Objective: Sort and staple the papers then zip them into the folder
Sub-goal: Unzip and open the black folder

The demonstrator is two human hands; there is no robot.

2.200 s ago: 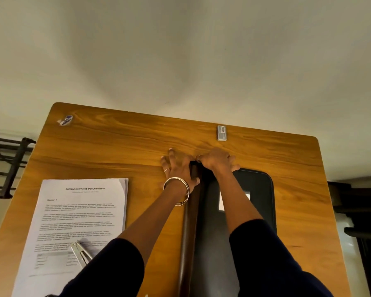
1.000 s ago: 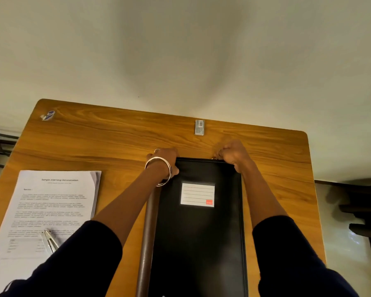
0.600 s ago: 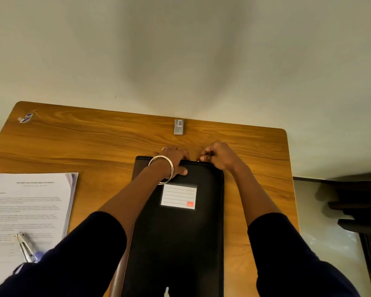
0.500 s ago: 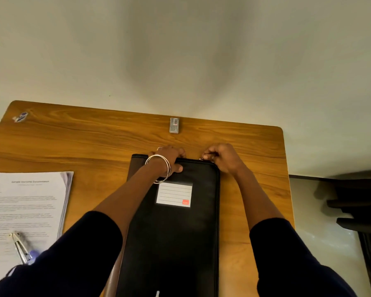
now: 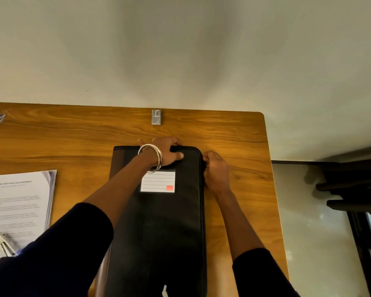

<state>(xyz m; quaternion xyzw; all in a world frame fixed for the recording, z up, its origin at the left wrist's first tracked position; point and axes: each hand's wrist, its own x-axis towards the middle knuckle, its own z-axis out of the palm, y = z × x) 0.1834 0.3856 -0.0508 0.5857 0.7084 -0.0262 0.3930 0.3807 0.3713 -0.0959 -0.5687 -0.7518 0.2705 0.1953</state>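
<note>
The black zip folder point(image 5: 159, 221) is laid flat on the worktop point(image 5: 234, 133), long axis running away from the person. Its far edge is clamped by the left hand point(image 5: 165, 152); the right hand point(image 5: 215, 168) is pinched at its far right corner. The label's point(image 5: 157, 181) writing is illegible.

Folders: we count one black folder point(image 5: 159, 228) on the worktop point(image 5: 73, 136).
Labels: we see one white label point(image 5: 157, 181) on its cover.
Paper stacks: we count one stack of papers point(image 5: 17, 206) at the left.
Staplers: we make out one stapler point(image 5: 3, 244) on that stack.
Small boxes: we count one small box point(image 5: 156, 117) at the far edge.
Hands: we count two, the left hand point(image 5: 166, 152) and the right hand point(image 5: 215, 170).
Bangles: we cannot settle the number of bangles point(image 5: 152, 157) on the left wrist.
</note>
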